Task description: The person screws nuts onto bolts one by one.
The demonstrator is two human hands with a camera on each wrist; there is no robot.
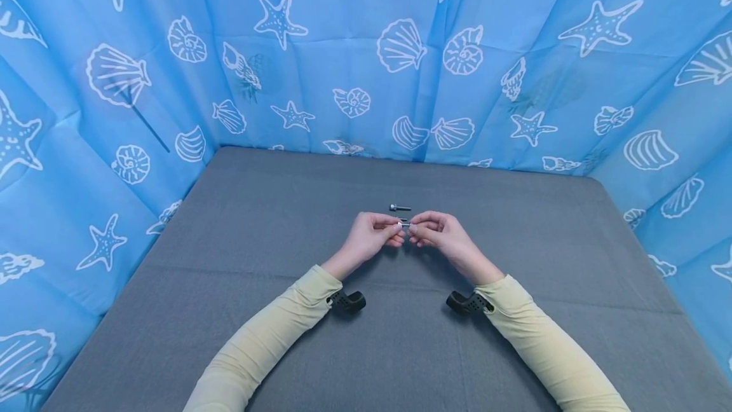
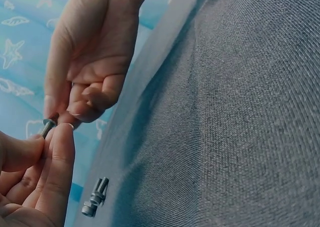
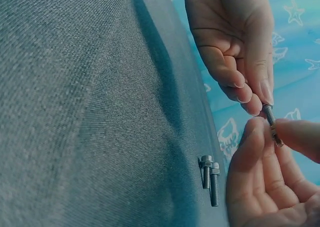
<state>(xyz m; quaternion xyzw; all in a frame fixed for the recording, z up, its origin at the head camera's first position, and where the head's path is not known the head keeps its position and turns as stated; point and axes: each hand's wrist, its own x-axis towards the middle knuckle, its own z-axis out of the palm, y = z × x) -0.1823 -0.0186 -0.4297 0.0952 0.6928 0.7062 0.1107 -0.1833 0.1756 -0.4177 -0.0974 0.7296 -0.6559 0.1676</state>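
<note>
Between the two hands is a small metal bolt (image 3: 270, 116), its threaded shank showing. My left hand (image 1: 372, 235) pinches one end of it between thumb and fingertips. At the other end, the thumb and index finger of my right hand (image 1: 445, 234) hold the shank. A wider round part on the bolt shows beside the right fingertips in the left wrist view; whether it is a nut or a washer I cannot tell. Two more metal bolts (image 3: 210, 179) lie side by side on the grey cloth, just beyond the hands.
Grey cloth (image 1: 274, 208) covers the table, with low creases across it. A blue curtain (image 1: 354, 62) with white shells and starfish hangs along the back and sides. Black wrist mounts (image 1: 349, 302) stick out from both sleeves.
</note>
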